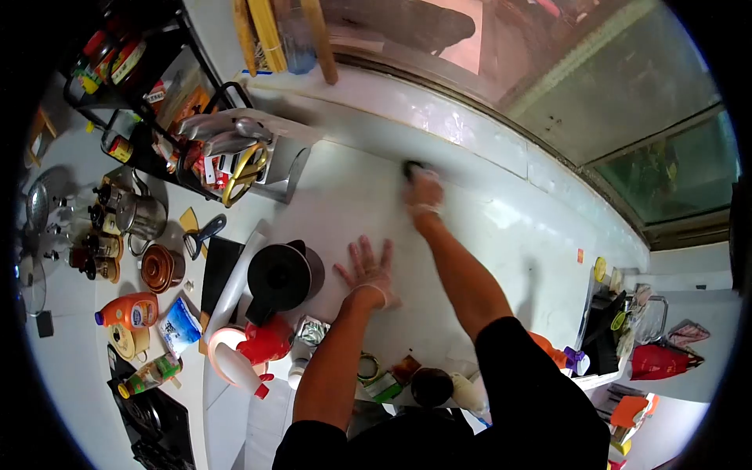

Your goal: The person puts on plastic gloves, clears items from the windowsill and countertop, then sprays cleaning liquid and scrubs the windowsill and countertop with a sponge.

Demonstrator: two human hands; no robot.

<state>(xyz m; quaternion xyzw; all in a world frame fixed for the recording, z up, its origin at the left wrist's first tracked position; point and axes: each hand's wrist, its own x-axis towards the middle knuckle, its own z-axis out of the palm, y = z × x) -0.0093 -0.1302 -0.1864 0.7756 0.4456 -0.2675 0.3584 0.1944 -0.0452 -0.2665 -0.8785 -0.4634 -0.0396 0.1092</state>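
My left hand (366, 270), in a thin clear glove, lies flat on the white countertop (376, 176) with its fingers spread. It holds nothing and is beside a black kettle (280, 276). Farther forward, near the back wall, my right hand (425, 192) is closed on a small dark object (410, 168), also with a clear glove on. Motion blurs that hand and the object, so its kind does not show. The object is at or very close to the counter surface by the wall.
A knife holder (283, 168) with several knives stands back left, by a black rack (125, 94). A red spray bottle (266, 339) is front left. Jars, including a dark one (432, 386), line the front edge. An orange bottle (552, 350) stands right; a window (650, 164) is above.
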